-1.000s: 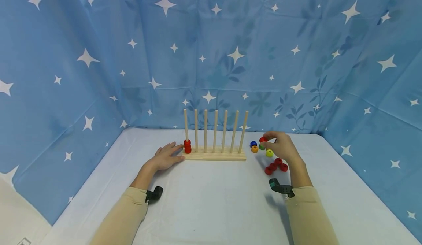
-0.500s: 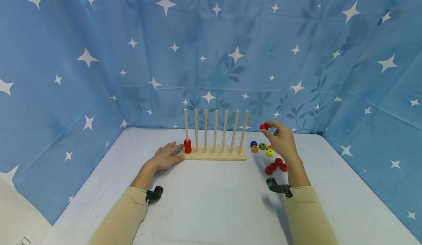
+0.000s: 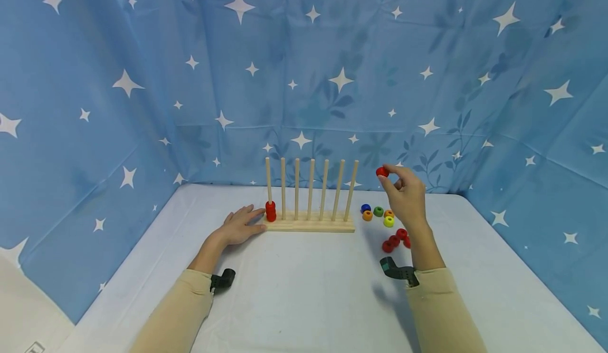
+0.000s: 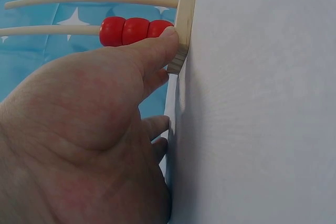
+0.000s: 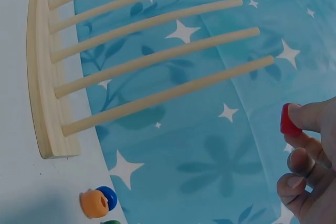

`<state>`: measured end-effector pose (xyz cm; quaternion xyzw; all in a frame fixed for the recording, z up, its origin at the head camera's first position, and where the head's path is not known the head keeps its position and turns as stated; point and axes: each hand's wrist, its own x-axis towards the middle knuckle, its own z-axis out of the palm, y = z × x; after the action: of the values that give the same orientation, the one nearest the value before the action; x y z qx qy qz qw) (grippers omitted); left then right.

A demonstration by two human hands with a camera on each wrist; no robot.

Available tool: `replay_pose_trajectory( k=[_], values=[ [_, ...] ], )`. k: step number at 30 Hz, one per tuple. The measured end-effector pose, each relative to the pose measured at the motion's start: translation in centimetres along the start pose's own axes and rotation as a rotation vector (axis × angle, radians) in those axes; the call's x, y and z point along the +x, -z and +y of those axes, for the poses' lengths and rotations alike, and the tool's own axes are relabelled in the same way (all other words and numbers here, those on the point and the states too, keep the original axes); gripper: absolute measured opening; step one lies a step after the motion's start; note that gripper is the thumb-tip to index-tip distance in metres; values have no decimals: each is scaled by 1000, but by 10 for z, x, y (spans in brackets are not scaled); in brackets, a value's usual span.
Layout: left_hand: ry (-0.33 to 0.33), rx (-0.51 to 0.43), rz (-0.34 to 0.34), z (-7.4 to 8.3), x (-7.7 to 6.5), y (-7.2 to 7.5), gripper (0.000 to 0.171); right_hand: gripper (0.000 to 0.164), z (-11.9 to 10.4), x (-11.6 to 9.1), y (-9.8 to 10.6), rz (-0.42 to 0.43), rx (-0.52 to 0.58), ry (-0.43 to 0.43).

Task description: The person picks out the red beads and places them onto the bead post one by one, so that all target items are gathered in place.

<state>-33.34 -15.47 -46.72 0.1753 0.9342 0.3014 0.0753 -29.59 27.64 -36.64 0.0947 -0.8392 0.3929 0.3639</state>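
My right hand (image 3: 407, 194) pinches a red bead (image 3: 382, 172) between thumb and fingertips, held up in the air right of the rack. In the right wrist view the same red bead (image 5: 290, 120) shows near the tips of the bare pegs. A wooden rack (image 3: 309, 226) with several upright pegs stands on the table; three red beads (image 3: 271, 211) are stacked on its leftmost peg. My left hand (image 3: 240, 226) rests with its fingers spread at the rack's left end. In the left wrist view its thumb (image 4: 157, 51) lies against the base, close beside the stacked beads.
Right of the rack lie a blue bead (image 3: 365, 208), a green bead (image 3: 378, 211), two orange beads (image 3: 367, 216) and a yellow bead (image 3: 389, 221). Several red beads (image 3: 394, 240) lie nearer, partly behind my right wrist. A blue star-patterned curtain (image 3: 304, 78) hangs behind the white table (image 3: 304, 289).
My right hand has lifted the red bead from among the loose beads, up to about the height of the peg tops. The left hand has stayed in place.
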Motion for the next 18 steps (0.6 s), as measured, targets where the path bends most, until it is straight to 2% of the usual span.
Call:
replay_pose_trajectory(
  k=[11,18],
  values=[
    [-5,3,0,-2,1,0,67,33,-12,2,-10,51,93,110],
    [-20,-3,15,-8,4,-5,67,32,-22,4,-18,64,121,152]
  ],
)
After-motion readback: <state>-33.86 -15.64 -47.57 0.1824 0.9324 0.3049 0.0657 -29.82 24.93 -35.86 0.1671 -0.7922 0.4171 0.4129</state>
